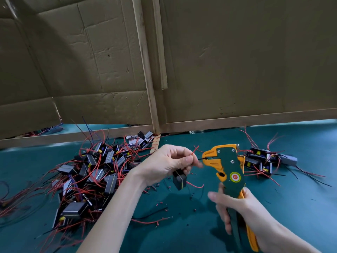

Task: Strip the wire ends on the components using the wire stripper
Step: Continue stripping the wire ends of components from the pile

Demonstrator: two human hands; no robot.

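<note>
Wire stripper (226, 167) gripped in right hand (242, 207), wire (201, 159) pinched by left hand (169, 163) at its mouth, free mat (182, 236) lower centre.

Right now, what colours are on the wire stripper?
The wire stripper is dark green with orange jaws and handle; head view.

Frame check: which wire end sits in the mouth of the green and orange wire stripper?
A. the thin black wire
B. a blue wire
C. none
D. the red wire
A: the thin black wire pinched by the left hand runs into the green and orange wire stripper's mouth, while the red wire points upward, clear of it.
</note>
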